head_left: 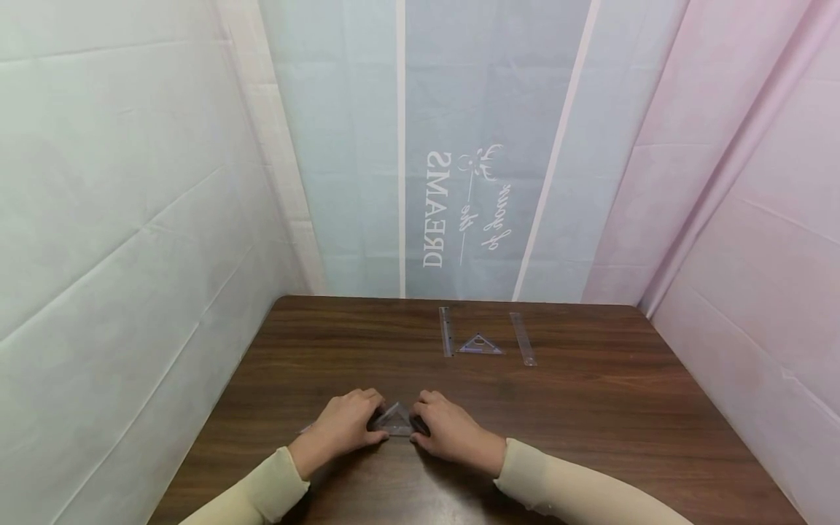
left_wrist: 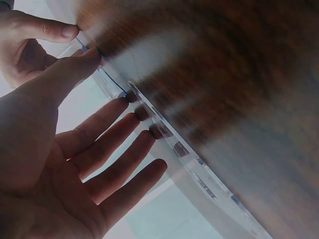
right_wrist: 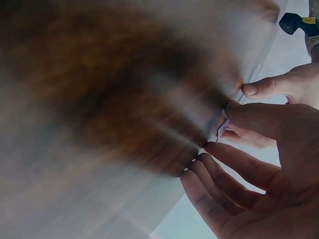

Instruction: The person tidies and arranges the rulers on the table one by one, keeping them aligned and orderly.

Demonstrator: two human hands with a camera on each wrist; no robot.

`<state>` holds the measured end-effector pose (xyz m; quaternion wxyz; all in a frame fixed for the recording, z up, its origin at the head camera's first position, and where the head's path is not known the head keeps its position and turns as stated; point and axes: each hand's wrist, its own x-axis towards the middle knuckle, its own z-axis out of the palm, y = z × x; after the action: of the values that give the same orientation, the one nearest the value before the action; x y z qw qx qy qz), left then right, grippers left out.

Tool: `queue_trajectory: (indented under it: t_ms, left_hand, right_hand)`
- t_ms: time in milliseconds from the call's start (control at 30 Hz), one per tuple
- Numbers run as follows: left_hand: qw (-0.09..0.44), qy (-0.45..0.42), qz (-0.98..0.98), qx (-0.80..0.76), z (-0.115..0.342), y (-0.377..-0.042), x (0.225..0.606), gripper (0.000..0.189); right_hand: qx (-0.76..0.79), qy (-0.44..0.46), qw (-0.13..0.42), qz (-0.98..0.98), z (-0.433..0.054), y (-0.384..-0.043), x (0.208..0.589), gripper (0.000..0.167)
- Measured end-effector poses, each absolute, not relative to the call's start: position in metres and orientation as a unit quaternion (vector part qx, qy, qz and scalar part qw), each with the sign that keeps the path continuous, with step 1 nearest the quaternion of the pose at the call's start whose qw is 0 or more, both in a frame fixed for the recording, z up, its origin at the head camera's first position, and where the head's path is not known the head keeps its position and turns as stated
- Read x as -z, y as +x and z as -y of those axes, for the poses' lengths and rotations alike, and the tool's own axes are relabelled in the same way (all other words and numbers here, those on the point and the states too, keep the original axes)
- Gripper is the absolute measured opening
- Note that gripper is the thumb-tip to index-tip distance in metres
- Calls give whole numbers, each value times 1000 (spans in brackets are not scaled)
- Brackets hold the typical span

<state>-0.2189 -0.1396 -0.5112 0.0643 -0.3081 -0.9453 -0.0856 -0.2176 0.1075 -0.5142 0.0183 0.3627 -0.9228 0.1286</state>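
Held set square [head_left: 397,429]: you have this clear plastic triangle at the lower middle of the head view, between your two hands, its peak toward the top of the frame; whether it lies flat or is slightly raised, you cannot tell.
Left hand [head_left: 348,421]: you pinch the set square's left end between thumb and forefinger; in the left wrist view your other fingers spread toward the middle of the frame.
Right hand [head_left: 454,430]: you pinch the right end, thumb toward the bottom of the head view and fingers above; in the right wrist view your fingertips sit right of centre.
Clear strip [left_wrist: 187,157]: you see it nearly edge-on, running from the centre to the lower right of the left wrist view, just beside your left fingertips.
Second set square [head_left: 481,348]: you find it lying right of centre, above your hands, with bluish marks along its sides.
Left ruler [head_left: 447,332]: you see it just beside that triangle, on its left, nearly upright in the frame.
Right ruler [head_left: 523,340]: you see it farther right, slanting slightly, apart from the triangle.
Tabletop [head_left: 590,408]: you work on dark brown wood grain filling the lower part of the head view.
Sleeves [head_left: 584,487]: yours are pale, entering from the bottom edge.
Backdrop [head_left: 354,146]: you face bluish cloth with white stripes and mirrored lettering at the upper middle.
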Motion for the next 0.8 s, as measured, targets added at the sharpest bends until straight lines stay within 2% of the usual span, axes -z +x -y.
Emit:
queue_trajectory:
  t_ms: [800]
  left_hand:
    - [59,-309,945,92,139,-218,509,41]
  right_hand:
    - [-122,363,20,923,-106,-219,514,25]
